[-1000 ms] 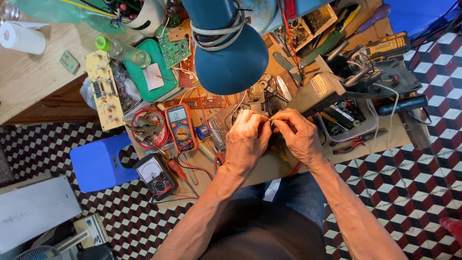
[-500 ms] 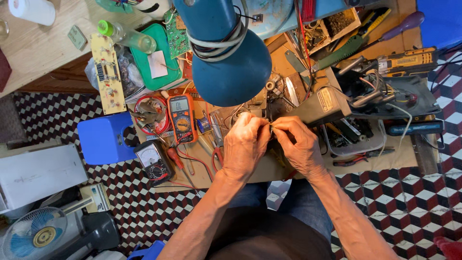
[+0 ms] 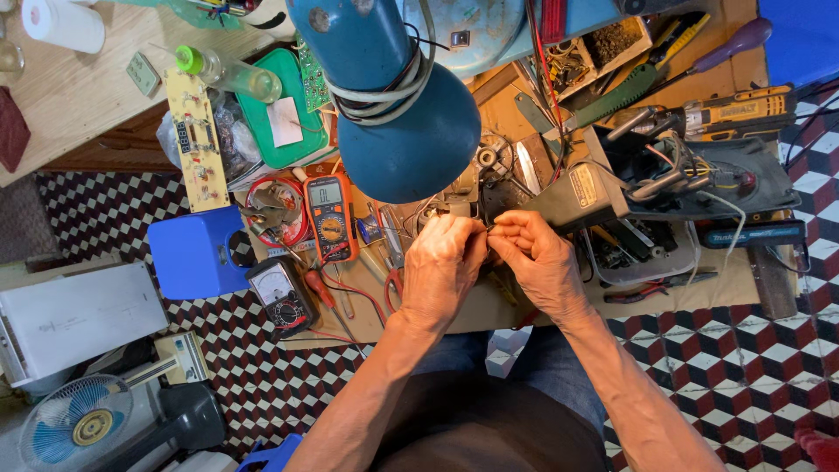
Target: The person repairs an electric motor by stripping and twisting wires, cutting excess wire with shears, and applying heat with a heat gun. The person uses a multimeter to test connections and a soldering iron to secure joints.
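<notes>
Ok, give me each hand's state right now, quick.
Left hand: fingers curled, pinching something small; what it is cannot be told.
Right hand: fingers curled, fingertips meeting the left's.

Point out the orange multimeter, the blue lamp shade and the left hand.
orange multimeter (image 3: 330,218): head view, on its dial, below the screen.
blue lamp shade (image 3: 411,144): head view, on the rounded outer shell.
left hand (image 3: 441,271): head view, on the back of the hand.

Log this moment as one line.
left hand: pinching small part | right hand: pinching same part | nearby: orange multimeter, blue lamp
</notes>
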